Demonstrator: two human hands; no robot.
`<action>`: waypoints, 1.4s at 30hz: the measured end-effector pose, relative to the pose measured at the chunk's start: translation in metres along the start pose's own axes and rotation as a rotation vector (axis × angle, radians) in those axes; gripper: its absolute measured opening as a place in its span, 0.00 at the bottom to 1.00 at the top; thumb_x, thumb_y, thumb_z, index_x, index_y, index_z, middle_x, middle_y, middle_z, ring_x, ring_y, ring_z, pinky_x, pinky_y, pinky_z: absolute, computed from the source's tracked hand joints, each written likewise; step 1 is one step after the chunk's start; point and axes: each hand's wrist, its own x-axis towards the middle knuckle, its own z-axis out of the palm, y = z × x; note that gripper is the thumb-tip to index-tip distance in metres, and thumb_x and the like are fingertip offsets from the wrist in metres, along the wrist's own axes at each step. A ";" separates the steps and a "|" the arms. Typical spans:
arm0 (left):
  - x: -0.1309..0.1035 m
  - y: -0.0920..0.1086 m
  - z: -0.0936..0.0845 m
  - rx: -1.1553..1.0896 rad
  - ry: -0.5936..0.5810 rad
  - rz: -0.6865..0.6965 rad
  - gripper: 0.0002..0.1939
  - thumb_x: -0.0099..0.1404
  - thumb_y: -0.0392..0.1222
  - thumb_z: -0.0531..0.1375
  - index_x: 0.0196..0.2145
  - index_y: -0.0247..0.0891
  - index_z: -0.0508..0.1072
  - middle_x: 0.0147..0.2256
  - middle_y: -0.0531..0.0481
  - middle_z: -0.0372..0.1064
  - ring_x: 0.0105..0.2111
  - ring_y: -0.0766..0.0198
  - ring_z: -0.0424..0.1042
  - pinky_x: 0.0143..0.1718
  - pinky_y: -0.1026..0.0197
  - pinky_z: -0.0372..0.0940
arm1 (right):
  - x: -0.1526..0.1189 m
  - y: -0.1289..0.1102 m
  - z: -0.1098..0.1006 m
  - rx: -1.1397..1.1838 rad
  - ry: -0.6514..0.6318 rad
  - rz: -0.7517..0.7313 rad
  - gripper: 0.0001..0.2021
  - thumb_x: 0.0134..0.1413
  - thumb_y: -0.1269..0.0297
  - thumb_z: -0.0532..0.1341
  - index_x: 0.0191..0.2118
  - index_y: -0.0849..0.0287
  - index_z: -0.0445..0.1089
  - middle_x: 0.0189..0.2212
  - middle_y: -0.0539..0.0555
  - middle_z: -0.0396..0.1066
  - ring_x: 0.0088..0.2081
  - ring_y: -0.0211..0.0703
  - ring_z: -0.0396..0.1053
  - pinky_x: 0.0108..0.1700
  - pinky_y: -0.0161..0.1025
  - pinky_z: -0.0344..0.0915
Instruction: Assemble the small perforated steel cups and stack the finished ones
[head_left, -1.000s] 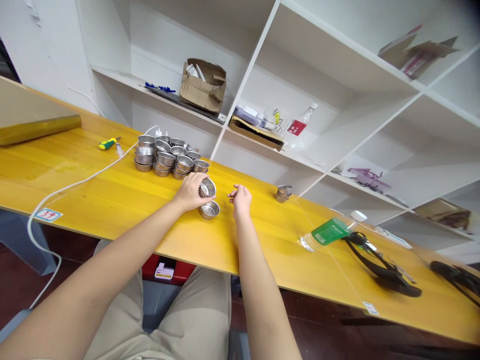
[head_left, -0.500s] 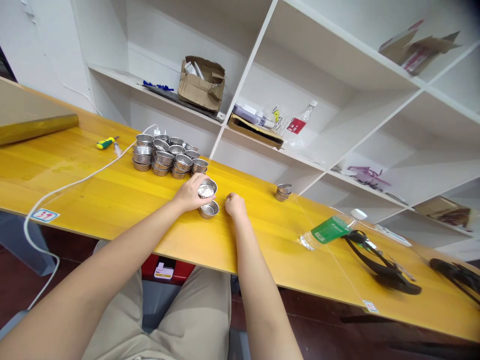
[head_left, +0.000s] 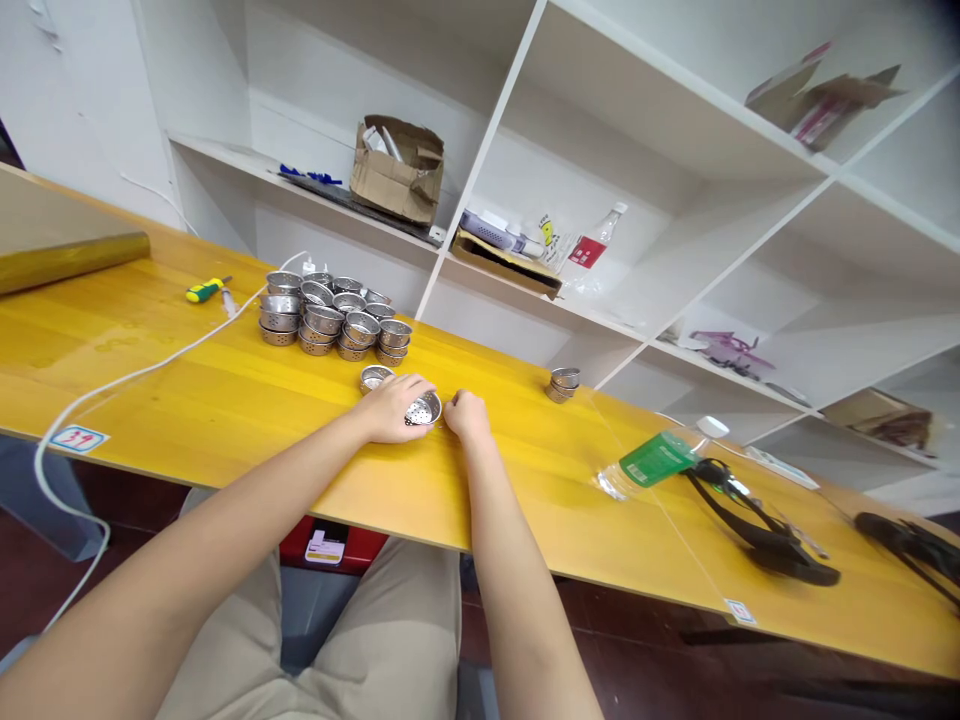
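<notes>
My left hand (head_left: 396, 410) is curled round a small perforated metal cup (head_left: 424, 409), whose open mouth and dotted bottom face up at me. Just behind that hand another such cup (head_left: 375, 377) stands on the table, partly covered by the fingers. My right hand (head_left: 466, 413) is closed in a pinch close to the held cup's right side; whatever its fingertips hold is hidden. Farther back on the left, several stacked metal cups (head_left: 325, 319) stand in a cluster. A short stack of the same cups (head_left: 562, 384) sits apart on the right.
The yellow table (head_left: 247, 420) carries a green-and-yellow screwdriver (head_left: 205, 290) and a white cable (head_left: 161, 363) at left. A green-labelled bottle (head_left: 660, 458) lies to the right, near a black strap (head_left: 757, 530). White shelves (head_left: 491, 130) rise behind.
The cup that my left hand held raised now appears to stand farther left on the table. My left hand has come down onto the other cup. My right hand stays closed nearby.
</notes>
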 end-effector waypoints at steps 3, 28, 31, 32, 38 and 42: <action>-0.001 0.000 0.000 0.034 -0.063 -0.005 0.28 0.62 0.50 0.64 0.58 0.41 0.67 0.54 0.43 0.71 0.54 0.48 0.70 0.56 0.47 0.62 | 0.000 0.000 0.000 -0.002 0.002 0.015 0.13 0.63 0.66 0.57 0.45 0.63 0.77 0.46 0.68 0.78 0.49 0.54 0.76 0.50 0.42 0.68; -0.002 -0.032 -0.015 0.322 -0.093 -0.571 0.21 0.74 0.53 0.50 0.53 0.37 0.70 0.52 0.35 0.71 0.53 0.43 0.70 0.50 0.46 0.64 | -0.013 -0.020 -0.001 0.436 -0.155 -0.219 0.07 0.56 0.59 0.60 0.31 0.57 0.71 0.23 0.49 0.72 0.28 0.40 0.68 0.31 0.34 0.60; -0.001 -0.031 -0.019 0.332 -0.102 -0.594 0.21 0.74 0.54 0.50 0.52 0.38 0.71 0.52 0.35 0.71 0.53 0.43 0.70 0.51 0.46 0.64 | -0.010 -0.023 0.002 0.536 -0.184 -0.101 0.06 0.58 0.62 0.60 0.33 0.57 0.71 0.19 0.49 0.71 0.22 0.39 0.68 0.27 0.34 0.61; -0.001 -0.031 -0.020 0.331 -0.105 -0.603 0.21 0.74 0.54 0.50 0.52 0.38 0.71 0.53 0.35 0.71 0.54 0.43 0.70 0.52 0.46 0.63 | -0.010 -0.024 0.003 0.577 -0.186 -0.052 0.06 0.59 0.62 0.60 0.35 0.58 0.70 0.19 0.49 0.71 0.20 0.39 0.67 0.26 0.34 0.61; -0.001 -0.033 -0.020 0.344 -0.111 -0.623 0.23 0.74 0.54 0.47 0.53 0.37 0.71 0.54 0.34 0.70 0.55 0.43 0.69 0.53 0.46 0.64 | -0.010 -0.031 0.000 0.895 -0.165 0.143 0.07 0.65 0.63 0.58 0.45 0.58 0.64 0.29 0.53 0.78 0.16 0.35 0.66 0.17 0.32 0.59; -0.002 -0.035 -0.017 0.313 -0.125 -0.615 0.28 0.70 0.61 0.52 0.55 0.36 0.69 0.56 0.33 0.68 0.57 0.40 0.67 0.55 0.44 0.63 | -0.011 -0.032 -0.001 1.063 -0.170 0.135 0.03 0.66 0.64 0.56 0.43 0.56 0.61 0.34 0.53 0.79 0.17 0.33 0.67 0.15 0.30 0.58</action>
